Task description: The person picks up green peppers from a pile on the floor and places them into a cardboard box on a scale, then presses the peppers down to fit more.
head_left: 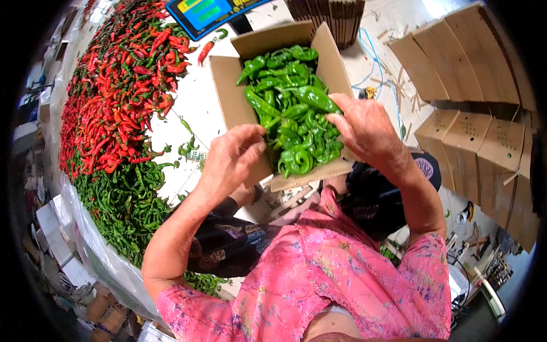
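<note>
An uncovered cardboard box [230, 92] full of green peppers [295, 124] stands before me, its flaps raised at the back and sides. My right hand [363, 124] pinches one large green pepper [314, 97] by its end, above the others at the box's right side. At the left edge, my left hand [239, 156] has its thumb and forefinger close together beside the peppers; whether a pepper tip is between them cannot be told. Beyond the box's far left corner lie a loose red pepper [205, 52] and a green one [221, 33] on the pale floor.
To the left spread heaps of red peppers [124, 98] and green peppers [128, 205], with clear plastic sheeting [92, 239] along them. A digital scale [209, 15] is at the top. Flattened cardboard [327, 17] stands behind the box; cardboard boxes [466, 141] line the right, near blue strapping [376, 55].
</note>
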`<state>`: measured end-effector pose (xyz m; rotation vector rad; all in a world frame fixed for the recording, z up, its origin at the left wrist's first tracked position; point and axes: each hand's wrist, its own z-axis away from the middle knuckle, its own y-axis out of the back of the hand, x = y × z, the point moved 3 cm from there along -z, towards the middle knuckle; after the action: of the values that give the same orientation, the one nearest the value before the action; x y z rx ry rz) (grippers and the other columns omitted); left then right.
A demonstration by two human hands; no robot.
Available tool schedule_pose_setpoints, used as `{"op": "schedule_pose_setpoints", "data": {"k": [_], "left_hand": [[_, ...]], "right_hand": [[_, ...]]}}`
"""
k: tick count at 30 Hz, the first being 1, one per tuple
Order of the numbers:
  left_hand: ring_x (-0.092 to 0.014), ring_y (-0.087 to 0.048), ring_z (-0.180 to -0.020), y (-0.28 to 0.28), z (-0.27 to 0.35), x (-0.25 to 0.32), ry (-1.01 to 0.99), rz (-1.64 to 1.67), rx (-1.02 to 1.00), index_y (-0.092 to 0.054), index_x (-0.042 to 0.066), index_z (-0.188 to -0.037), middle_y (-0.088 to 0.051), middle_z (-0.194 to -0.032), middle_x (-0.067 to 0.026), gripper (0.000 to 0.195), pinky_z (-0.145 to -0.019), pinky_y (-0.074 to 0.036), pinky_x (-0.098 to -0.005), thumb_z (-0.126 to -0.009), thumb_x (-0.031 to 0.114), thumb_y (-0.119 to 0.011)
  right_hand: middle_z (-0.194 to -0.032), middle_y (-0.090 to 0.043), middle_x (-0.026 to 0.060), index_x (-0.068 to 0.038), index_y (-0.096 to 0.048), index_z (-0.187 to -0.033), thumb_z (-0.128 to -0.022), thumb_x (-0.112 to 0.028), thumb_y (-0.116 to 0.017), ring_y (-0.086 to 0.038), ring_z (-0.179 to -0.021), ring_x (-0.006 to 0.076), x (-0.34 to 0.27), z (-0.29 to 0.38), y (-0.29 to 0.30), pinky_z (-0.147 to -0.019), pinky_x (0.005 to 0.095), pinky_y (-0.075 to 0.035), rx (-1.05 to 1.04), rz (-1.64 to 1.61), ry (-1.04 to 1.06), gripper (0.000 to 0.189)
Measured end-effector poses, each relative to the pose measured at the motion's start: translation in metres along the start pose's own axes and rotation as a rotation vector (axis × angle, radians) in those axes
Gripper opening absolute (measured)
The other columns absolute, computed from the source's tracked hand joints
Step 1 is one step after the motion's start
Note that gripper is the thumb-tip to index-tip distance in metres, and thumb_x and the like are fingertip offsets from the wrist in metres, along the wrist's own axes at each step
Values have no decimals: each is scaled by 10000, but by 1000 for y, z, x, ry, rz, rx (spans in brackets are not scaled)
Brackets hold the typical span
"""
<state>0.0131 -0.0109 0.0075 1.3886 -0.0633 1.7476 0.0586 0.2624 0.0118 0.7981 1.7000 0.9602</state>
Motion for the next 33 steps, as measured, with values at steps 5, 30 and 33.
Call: {"op": "schedule_pose_setpoints", "data": {"k": [5,30,33], "left_hand": [[-324,-698,-943,-5,-4,17,-97,-37,21,-670,-5,-1193,-698,-1030,-176,296,-805,-548,-393,-912,87,-694],[-215,-694,-929,36,9,23,-264,-108,20,-663,-1,-1198,-701,-1027,-116,273,-812,-554,-325,-938,77,-700],[-201,-697,-1003,76,21,14,-41,84,110,-668,-8,-1241,-719,-1126,-100,301,-865,-547,-321,-958,94,-684]], "right_hand": [[-1069,-690,217,9,-568,-1329,-952,-160,-671,-666,-927,394,-6,-8,0,-814,460,-527,-92,-86,-85,425],[-1017,-719,167,-18,-680,-1141,-918,-157,-696,-702,-894,353,-15,-27,13,-769,428,-567,-41,-82,-61,263],[-1007,-720,173,-19,-680,-1133,-909,-138,-709,-697,-895,368,-18,-30,14,-767,434,-563,-13,-115,-58,255]]}}
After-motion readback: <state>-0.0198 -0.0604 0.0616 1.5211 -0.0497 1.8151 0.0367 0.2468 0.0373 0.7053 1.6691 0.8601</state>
